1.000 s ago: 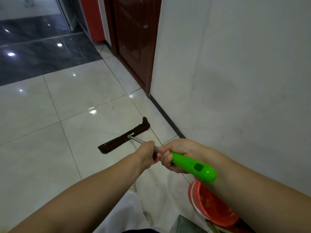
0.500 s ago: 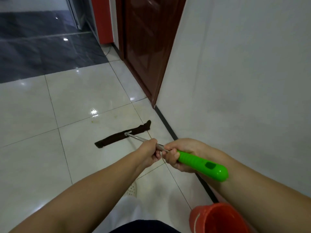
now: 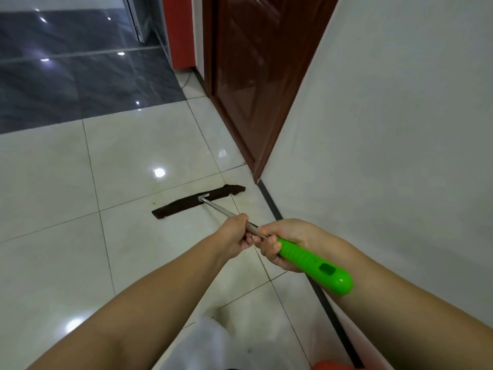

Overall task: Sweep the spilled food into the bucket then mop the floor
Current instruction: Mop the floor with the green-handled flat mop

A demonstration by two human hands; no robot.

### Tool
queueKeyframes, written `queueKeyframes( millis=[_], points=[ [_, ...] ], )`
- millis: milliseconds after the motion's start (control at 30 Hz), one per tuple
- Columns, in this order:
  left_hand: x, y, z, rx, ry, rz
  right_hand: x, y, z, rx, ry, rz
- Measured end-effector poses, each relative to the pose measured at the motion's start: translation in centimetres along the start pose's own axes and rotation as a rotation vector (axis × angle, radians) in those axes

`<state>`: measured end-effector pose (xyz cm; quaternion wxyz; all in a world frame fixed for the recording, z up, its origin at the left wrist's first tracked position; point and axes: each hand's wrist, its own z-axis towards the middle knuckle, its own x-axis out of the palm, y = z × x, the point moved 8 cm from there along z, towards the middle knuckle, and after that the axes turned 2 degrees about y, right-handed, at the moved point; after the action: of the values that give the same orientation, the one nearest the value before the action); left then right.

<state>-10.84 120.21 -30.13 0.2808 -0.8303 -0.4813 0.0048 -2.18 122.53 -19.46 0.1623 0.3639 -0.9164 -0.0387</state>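
I hold a flat mop with both hands. Its dark brown pad [image 3: 197, 201] lies flat on the white tiled floor [image 3: 53, 263], near the wall's black skirting. My left hand [image 3: 237, 235] grips the metal pole [image 3: 221, 209]. Just behind it, my right hand [image 3: 284, 243] grips the front of the green handle [image 3: 317, 268]. A small yellowish stain [image 3: 153, 202] marks the tile just beyond the pad's left part. Only a sliver of the orange bucket [image 3: 330, 365] shows at the bottom edge.
A white wall [image 3: 386, 156] runs along the right with black skirting [image 3: 269, 201]. A dark wooden door [image 3: 253, 76] stands ahead on the right, with a red panel [image 3: 178, 30] beyond it. Dark grey tiles [image 3: 66, 76] cover the far floor.
The mop pad has slid forward and to the right along the floor, toward the door corner. My view has moved forward with it, and the orange bucket has dropped almost out of sight.
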Motion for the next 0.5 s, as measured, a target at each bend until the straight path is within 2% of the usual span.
queueKeyframes(
  millis=[333, 500],
  points=[
    [2.2, -6.1, 3.2, 0.105, -0.107, -0.006, -2.3, 7.5, 4.2, 0.033, -0.010, -0.187],
    [5.2, -6.5, 3.8, 0.106, -0.156, -0.149, -5.1, 10.0, 4.2, 0.056, 0.020, -0.231]
  ],
)
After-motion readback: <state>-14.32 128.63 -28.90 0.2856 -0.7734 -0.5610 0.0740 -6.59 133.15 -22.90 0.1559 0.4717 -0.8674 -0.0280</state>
